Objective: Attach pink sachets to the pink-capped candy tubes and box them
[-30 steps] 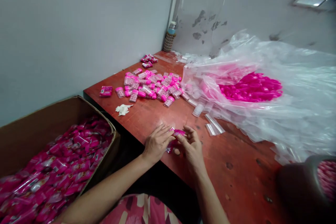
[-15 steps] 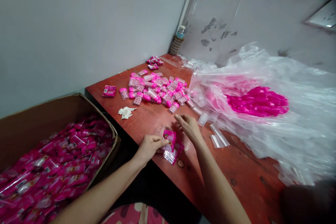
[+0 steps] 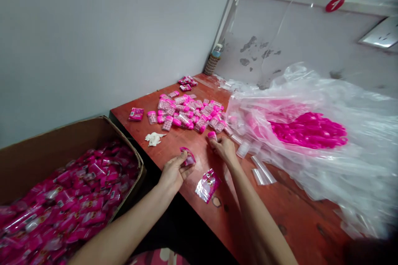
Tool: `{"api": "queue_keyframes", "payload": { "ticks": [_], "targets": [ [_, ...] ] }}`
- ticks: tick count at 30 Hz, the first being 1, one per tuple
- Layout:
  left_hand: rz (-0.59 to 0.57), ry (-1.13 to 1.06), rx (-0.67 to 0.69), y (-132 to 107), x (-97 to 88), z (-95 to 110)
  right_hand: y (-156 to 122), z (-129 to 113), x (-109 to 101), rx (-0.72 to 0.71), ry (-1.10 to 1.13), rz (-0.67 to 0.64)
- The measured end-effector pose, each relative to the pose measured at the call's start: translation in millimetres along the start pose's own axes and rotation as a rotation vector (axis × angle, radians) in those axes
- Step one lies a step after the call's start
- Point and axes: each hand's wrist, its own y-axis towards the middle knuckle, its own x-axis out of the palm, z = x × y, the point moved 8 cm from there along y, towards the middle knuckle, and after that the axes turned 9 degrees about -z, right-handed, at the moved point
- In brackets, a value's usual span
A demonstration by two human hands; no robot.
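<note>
Bottle [image 3: 213, 138] points lengthwise, cap [image 3: 212, 134] outward, from right hand [image 3: 225, 149].

- From the right hand [image 3: 225, 150], 9 o'clock: the tabletop [image 3: 201, 147] gives free passage.
- At 11 o'clock: jar pile [image 3: 185, 120] obstructs.
- At 2 o'clock: plastic bag [image 3: 314, 98] also obstructs.

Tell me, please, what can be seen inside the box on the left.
The box holds a heap of shiny pink packets, a few showing barcodes. Only the top layer shows; the packets cover whatever lies beneath, and the bottom is hidden.
</note>
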Motion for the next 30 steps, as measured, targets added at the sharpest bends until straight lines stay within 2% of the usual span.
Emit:
{"api": "queue_keyframes", "payload": {
  "ticks": [4,7,10,17,19,24,30],
  "targets": [
    [0.027,-0.083,-0.007,5,5.2,-6,-69,6,13,-0.062,0.196,-0.075],
    [0.026,-0.107,-0.020,7,11.2,-15,-123,14,38,-0.061,0.540,-0.166],
    [0.026,-0.088,-0.049,5,17.7,-28,-154,20,51,-0.045,0.669,-0.107],
    [-0.111,-0.067,-0.012,-8,38.9,-48,-158,27,48,-0.035,0.726,0.029],
    [-0.162,-0.027,-0.005,-12,44.7,-49,-157,30,49,-0.043,0.758,0.027],
    [-0.300,0.119,-0.020,-17,58.8,-47,-155,30,57,-0.111,0.927,-0.084],
    [-0.410,0.277,-0.115,-21,69.3,-54,-159,32,48,-0.136,0.854,0.014]
  ]
}}
